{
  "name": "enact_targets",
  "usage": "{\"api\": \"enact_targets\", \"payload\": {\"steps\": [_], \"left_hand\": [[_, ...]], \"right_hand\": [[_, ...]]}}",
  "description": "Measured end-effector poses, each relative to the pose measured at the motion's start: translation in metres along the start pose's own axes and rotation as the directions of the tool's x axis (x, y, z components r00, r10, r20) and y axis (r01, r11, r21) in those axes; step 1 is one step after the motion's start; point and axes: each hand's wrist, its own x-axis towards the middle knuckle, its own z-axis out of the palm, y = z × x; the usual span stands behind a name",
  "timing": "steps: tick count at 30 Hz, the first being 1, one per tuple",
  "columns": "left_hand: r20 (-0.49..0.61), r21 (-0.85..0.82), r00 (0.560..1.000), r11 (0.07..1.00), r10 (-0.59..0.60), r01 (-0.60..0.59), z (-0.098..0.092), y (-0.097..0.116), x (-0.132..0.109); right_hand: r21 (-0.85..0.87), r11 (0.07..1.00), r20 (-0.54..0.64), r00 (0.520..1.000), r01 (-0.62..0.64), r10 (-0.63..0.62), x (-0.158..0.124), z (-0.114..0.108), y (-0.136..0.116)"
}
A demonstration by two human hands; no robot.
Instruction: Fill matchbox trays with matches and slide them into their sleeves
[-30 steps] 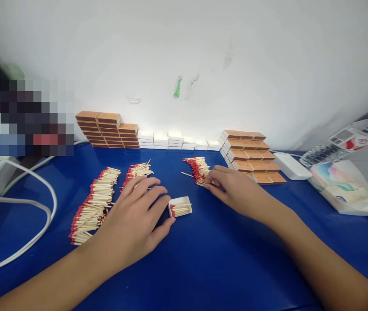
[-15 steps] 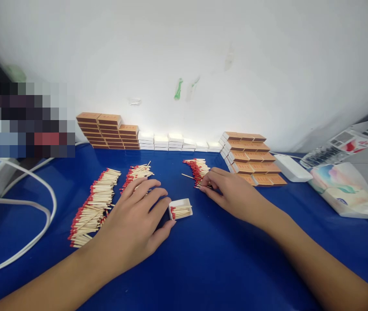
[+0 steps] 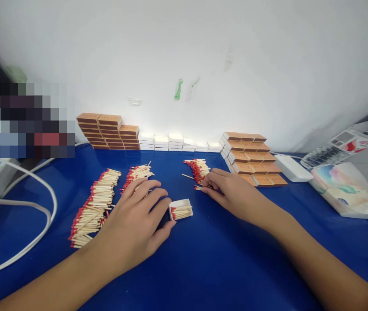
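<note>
A small white matchbox tray (image 3: 187,204) with several red-tipped matches (image 3: 181,212) in it lies on the blue table. My left hand (image 3: 141,216) holds its left end between thumb and forefinger, the other fingers spread over the table. To the right, my right hand (image 3: 227,188) is closed in a pinch on matches (image 3: 198,188) at the near edge of a match pile (image 3: 200,168); how many is hidden by the fingers. Beyond my left fingers is another match pile (image 3: 138,172), partly covered. A long row of matches (image 3: 98,194) stretches to the left of that hand.
Brown matchboxes (image 3: 106,131) are stacked at the back left, and more stepped matchboxes (image 3: 252,156) at the right. White trays (image 3: 176,141) line the wall between them. A white block (image 3: 292,168), tissue pack (image 3: 346,190) and bottle (image 3: 339,147) lie right; white cables (image 3: 51,198) curve left.
My right hand has shifted very slightly right, drawing the pinched matches a little away from the pile's near edge. My left hand and the tray have stayed put.
</note>
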Motion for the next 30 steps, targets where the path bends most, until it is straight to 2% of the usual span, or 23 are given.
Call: {"api": "enact_targets", "payload": {"steps": [16, 21, 26, 30], "left_hand": [[0.000, 0.001, 1.000, 1.000, -0.008, 0.008, 0.0004, -0.0001, -0.0007], [0.002, -0.002, 1.000, 1.000, -0.010, 0.010, 0.0002, -0.0002, -0.0006], [0.001, -0.012, 1.000, 1.000, -0.007, 0.007, 0.0002, -0.0005, -0.0007], [0.001, -0.011, 1.000, 1.000, -0.009, 0.009, 0.0005, -0.0004, -0.0007]], "right_hand": [[0.017, 1.000, 0.043, 0.999, -0.009, 0.008, 0.0000, -0.0042, -0.0023], [0.000, 1.000, 0.089, 0.996, -0.017, 0.017, -0.0006, -0.0083, -0.0018], [0.006, 1.000, 0.025, 1.000, 0.014, -0.014, -0.0003, -0.0065, -0.0009], [0.022, 1.000, 0.035, 0.999, 0.008, -0.009, -0.0001, -0.0049, -0.0019]]}}
